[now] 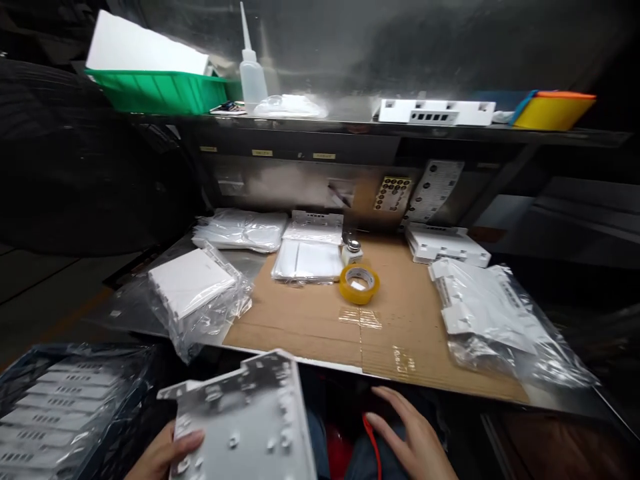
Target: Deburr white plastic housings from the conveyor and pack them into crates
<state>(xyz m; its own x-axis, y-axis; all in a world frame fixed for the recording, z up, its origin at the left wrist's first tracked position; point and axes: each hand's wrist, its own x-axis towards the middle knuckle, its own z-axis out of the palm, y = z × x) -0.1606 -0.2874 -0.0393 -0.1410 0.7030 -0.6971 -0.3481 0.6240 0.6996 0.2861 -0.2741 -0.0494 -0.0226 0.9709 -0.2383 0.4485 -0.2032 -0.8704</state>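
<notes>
In the head view my left hand [161,453] grips a white plastic housing panel [250,413] by its lower left edge, thumb on the inner face. That face carries small posts and ribs, and the panel is tilted in front of the bench edge. My right hand [413,437] is over my lap to the right, fingers stretched and apart, nothing held in them. A red cord [373,445] runs down beside its thumb. Nearby on the bench lie a bagged white panel [193,280] and a roll of yellow tape [373,287].
A dark crate [133,393] at lower left holds several bagged white housings. Cardboard [310,327] covers the bench. Bagged panels [485,313] lie at right, a panel stack [445,245] behind. The shelf above bears a green bin [150,93] and a squeeze bottle [253,80].
</notes>
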